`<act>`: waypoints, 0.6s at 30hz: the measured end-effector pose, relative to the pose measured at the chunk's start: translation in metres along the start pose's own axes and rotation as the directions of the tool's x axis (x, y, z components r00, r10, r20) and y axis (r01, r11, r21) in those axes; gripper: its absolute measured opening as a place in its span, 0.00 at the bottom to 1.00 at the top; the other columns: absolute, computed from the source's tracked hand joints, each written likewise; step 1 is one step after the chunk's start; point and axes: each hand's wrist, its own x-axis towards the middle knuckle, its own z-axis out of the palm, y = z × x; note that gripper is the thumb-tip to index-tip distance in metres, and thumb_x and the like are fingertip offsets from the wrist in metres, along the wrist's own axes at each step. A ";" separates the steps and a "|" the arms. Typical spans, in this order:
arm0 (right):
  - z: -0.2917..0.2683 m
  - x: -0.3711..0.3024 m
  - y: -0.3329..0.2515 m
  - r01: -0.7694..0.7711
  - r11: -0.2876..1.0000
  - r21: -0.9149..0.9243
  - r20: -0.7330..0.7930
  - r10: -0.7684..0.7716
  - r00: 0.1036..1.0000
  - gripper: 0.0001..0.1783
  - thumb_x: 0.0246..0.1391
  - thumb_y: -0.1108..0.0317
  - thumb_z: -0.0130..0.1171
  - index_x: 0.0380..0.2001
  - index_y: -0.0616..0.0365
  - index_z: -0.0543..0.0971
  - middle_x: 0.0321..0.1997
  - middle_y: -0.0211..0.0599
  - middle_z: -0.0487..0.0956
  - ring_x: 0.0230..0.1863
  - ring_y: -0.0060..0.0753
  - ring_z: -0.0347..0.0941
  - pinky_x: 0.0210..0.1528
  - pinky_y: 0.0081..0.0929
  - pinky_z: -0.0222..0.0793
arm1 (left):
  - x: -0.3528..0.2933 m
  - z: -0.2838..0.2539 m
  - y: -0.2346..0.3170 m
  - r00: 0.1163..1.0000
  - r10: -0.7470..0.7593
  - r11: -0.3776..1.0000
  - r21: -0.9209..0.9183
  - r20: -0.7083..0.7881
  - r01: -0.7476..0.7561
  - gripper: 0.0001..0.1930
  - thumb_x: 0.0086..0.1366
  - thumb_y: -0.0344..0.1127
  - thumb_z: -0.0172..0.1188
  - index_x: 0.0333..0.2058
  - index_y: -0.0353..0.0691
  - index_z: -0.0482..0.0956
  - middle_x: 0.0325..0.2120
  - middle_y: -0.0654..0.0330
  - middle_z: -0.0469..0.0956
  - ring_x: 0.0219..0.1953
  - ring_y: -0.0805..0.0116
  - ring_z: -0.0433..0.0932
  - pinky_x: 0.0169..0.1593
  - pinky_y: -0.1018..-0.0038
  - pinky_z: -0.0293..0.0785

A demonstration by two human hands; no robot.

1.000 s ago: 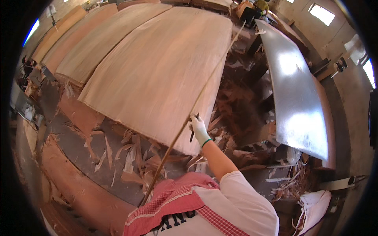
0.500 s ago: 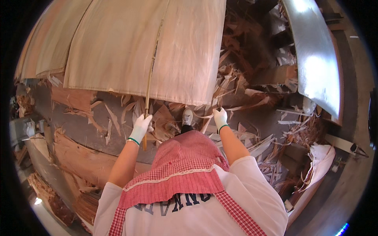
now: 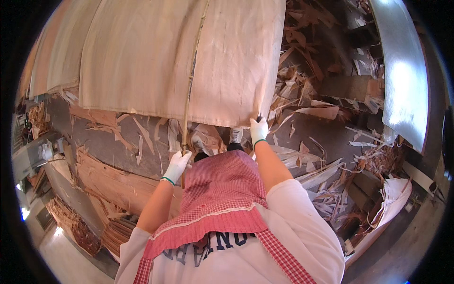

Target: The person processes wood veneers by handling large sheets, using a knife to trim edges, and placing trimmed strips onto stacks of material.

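A long thin bamboo stick [image 3: 190, 87] lies lengthwise over a wide pale wood veneer sheet [image 3: 142, 61]. My left hand [image 3: 178, 165], in a white glove with a green cuff, is closed around the stick's near end, short of the sheet's front edge. My right hand [image 3: 258, 130], gloved the same way, is at the sheet's near right corner. Its fingers are closed on a small dark object [image 3: 259, 118] that sticks out over the corner; its kind is too small to make out.
Torn veneer scraps [image 3: 293, 85] litter the floor to the right and under the sheet's front edge. A shiny curved metal panel [image 3: 406, 71] stands at the far right. More veneer pieces [image 3: 113, 177] lie at the left. My shoes [image 3: 236, 135] are just below the sheet.
My right hand has moved up to the sheet's near right corner. My left hand has drawn nearer to me, still around the stick. The whole view has shifted slightly.
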 end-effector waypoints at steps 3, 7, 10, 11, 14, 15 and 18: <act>-0.022 -0.011 -0.020 0.107 0.989 -0.103 -0.077 -0.115 0.990 0.16 0.51 0.63 0.62 0.40 0.59 0.76 0.35 0.52 0.81 0.39 0.56 0.78 0.43 0.43 0.71 | 0.005 0.000 0.010 0.990 0.124 0.992 -0.001 -0.068 -0.125 0.11 0.66 0.41 0.56 0.37 0.38 0.73 0.20 0.64 0.70 0.17 0.76 0.70 0.22 0.77 0.70; -0.041 -0.022 -0.051 0.175 0.965 -0.195 -0.128 -0.202 0.971 0.14 0.56 0.59 0.57 0.40 0.56 0.77 0.35 0.49 0.81 0.39 0.55 0.77 0.42 0.43 0.71 | 0.045 -0.026 0.024 0.971 0.235 0.971 -0.035 -0.040 -0.237 0.15 0.67 0.46 0.54 0.40 0.40 0.75 0.20 0.67 0.70 0.16 0.78 0.68 0.20 0.78 0.69; -0.048 -0.022 -0.075 0.178 0.967 -0.180 -0.217 -0.216 0.952 0.15 0.57 0.56 0.56 0.39 0.57 0.77 0.35 0.50 0.81 0.39 0.56 0.77 0.42 0.43 0.70 | 0.067 -0.048 0.049 0.991 0.136 0.976 -0.167 -0.021 -0.137 0.25 0.67 0.59 0.50 0.43 0.39 0.75 0.24 0.62 0.76 0.17 0.74 0.73 0.21 0.77 0.71; -0.056 -0.020 -0.088 0.187 0.974 -0.130 -0.240 -0.213 0.947 0.15 0.58 0.58 0.56 0.38 0.60 0.77 0.36 0.51 0.81 0.39 0.54 0.77 0.42 0.41 0.70 | 0.080 -0.057 0.055 0.996 0.081 0.960 -0.266 -0.029 -0.086 0.29 0.66 0.63 0.48 0.43 0.39 0.76 0.26 0.60 0.78 0.17 0.73 0.74 0.21 0.77 0.72; -0.072 -0.012 -0.131 0.301 0.953 0.024 -0.253 -0.286 0.924 0.13 0.58 0.63 0.56 0.37 0.63 0.76 0.32 0.44 0.80 0.33 0.37 0.73 0.39 0.31 0.68 | 0.123 -0.095 0.050 1.000 -0.011 0.885 -0.465 0.003 0.011 0.35 0.60 0.70 0.51 0.49 0.43 0.73 0.30 0.57 0.79 0.18 0.68 0.75 0.23 0.75 0.76; -0.078 -0.015 -0.148 0.320 0.945 0.070 -0.236 -0.296 0.926 0.12 0.58 0.64 0.57 0.35 0.64 0.76 0.29 0.37 0.79 0.30 0.25 0.69 0.37 0.26 0.66 | 0.139 -0.109 0.047 0.996 -0.082 0.858 -0.507 0.025 0.084 0.35 0.59 0.69 0.53 0.50 0.44 0.72 0.33 0.57 0.79 0.20 0.66 0.76 0.24 0.74 0.77; -0.085 -0.017 -0.155 0.344 0.937 0.062 -0.177 -0.329 0.928 0.15 0.58 0.61 0.56 0.38 0.65 0.75 0.34 0.44 0.79 0.36 0.36 0.72 0.41 0.31 0.67 | 0.159 -0.125 0.069 0.996 -0.057 0.703 -0.705 0.075 0.093 0.29 0.57 0.58 0.64 0.48 0.44 0.71 0.37 0.57 0.76 0.29 0.61 0.78 0.24 0.71 0.79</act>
